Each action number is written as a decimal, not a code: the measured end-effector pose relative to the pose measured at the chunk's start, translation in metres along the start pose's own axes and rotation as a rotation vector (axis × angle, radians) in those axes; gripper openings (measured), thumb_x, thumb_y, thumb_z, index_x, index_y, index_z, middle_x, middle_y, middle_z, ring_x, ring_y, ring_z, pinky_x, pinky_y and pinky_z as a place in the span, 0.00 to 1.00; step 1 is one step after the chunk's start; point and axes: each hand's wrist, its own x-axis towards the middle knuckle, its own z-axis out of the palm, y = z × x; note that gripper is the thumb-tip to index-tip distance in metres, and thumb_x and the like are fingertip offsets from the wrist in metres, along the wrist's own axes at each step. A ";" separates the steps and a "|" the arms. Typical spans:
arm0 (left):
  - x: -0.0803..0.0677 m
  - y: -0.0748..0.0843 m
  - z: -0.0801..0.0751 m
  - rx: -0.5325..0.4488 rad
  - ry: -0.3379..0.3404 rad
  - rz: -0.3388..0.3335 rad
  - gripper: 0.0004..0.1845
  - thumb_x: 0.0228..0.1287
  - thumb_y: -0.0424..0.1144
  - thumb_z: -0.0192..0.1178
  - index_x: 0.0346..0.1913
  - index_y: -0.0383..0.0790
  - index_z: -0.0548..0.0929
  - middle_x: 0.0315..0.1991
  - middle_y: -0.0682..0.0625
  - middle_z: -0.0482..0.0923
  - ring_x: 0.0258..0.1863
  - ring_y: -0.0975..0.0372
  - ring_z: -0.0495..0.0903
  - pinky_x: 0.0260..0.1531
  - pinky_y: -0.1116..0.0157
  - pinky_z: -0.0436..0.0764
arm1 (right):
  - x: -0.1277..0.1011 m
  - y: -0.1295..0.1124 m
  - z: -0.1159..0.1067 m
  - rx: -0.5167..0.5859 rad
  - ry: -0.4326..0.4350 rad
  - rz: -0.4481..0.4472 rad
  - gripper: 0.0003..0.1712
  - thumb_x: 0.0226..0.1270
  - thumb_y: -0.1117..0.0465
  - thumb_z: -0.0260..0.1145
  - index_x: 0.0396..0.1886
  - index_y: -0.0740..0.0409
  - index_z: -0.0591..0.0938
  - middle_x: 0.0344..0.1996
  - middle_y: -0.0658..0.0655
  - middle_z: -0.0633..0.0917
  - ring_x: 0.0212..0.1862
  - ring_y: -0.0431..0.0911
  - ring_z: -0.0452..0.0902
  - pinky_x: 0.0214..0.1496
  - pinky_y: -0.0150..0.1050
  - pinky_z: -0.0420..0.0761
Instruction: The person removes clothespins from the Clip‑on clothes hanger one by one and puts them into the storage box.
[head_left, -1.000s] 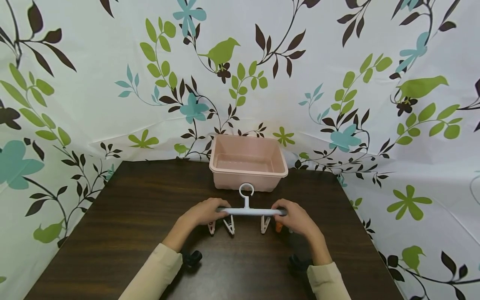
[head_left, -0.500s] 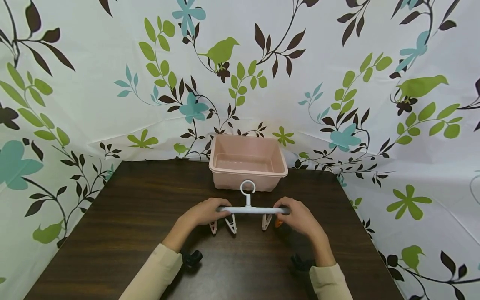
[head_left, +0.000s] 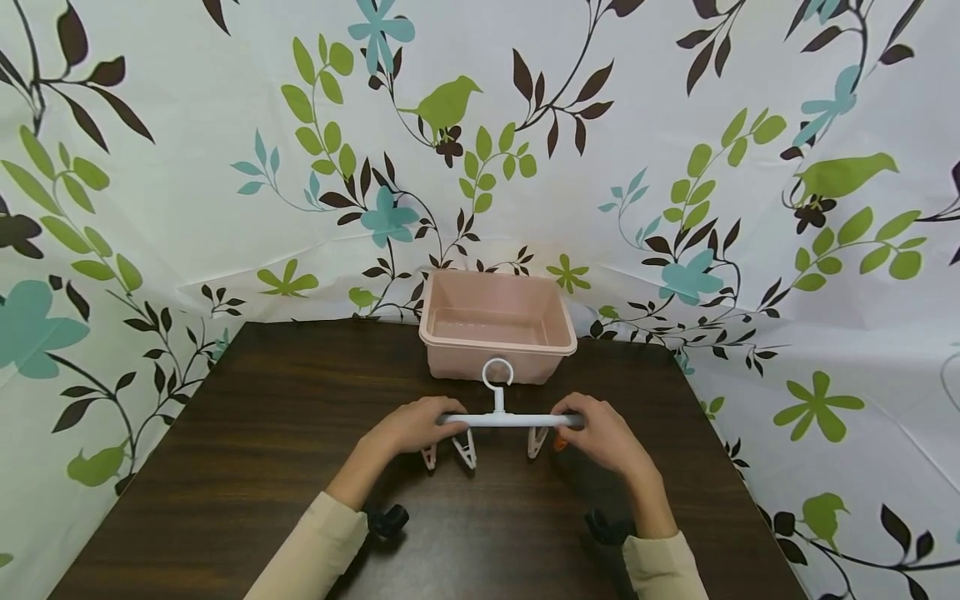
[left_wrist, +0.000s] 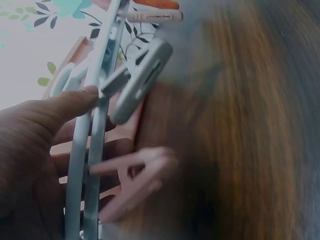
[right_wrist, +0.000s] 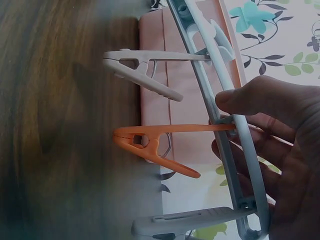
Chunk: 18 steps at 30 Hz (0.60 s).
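Note:
A white clip hanger (head_left: 504,419) with a ring hook is held level just above the dark wooden table (head_left: 247,433). My left hand (head_left: 411,427) grips its left end and my right hand (head_left: 604,435) grips its right end. Pegs hang from the bar: a pink peg (head_left: 428,456), a white peg (head_left: 466,451), another pale peg (head_left: 536,442) and an orange peg (head_left: 558,443). In the right wrist view the orange peg (right_wrist: 155,147) hangs between two white pegs (right_wrist: 142,70) under the bar (right_wrist: 225,130). The left wrist view shows a pink peg (left_wrist: 132,182) and a grey-white peg (left_wrist: 140,80) beside my fingers (left_wrist: 55,107).
A pink plastic basin (head_left: 497,325) stands at the table's far edge, just behind the hanger. A floral curtain (head_left: 187,167) surrounds the table on three sides. Black wrist camera mounts (head_left: 386,521) sit under both sleeves.
Both hands have carried the hanger slightly forward and up, toward the pink basin. The grip on both ends is the same.

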 end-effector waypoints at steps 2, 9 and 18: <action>-0.001 0.003 0.000 -0.037 -0.014 0.003 0.18 0.82 0.56 0.60 0.63 0.53 0.85 0.49 0.51 0.88 0.15 0.63 0.85 0.37 0.57 0.89 | -0.001 -0.001 0.000 0.000 0.006 -0.011 0.10 0.69 0.65 0.75 0.46 0.48 0.89 0.40 0.48 0.90 0.38 0.43 0.79 0.42 0.42 0.78; 0.000 0.011 -0.005 -0.159 -0.049 0.009 0.13 0.83 0.52 0.60 0.60 0.52 0.85 0.48 0.43 0.87 0.14 0.55 0.87 0.20 0.49 0.87 | 0.000 -0.003 -0.002 -0.023 0.052 -0.082 0.10 0.68 0.66 0.76 0.44 0.48 0.90 0.40 0.46 0.90 0.40 0.42 0.81 0.45 0.41 0.80; 0.004 0.014 -0.003 -0.146 -0.047 0.041 0.16 0.83 0.53 0.60 0.62 0.51 0.85 0.47 0.46 0.87 0.15 0.55 0.87 0.22 0.51 0.88 | -0.002 -0.008 -0.008 -0.039 0.062 -0.076 0.08 0.69 0.67 0.76 0.43 0.51 0.90 0.44 0.50 0.89 0.43 0.44 0.82 0.49 0.47 0.82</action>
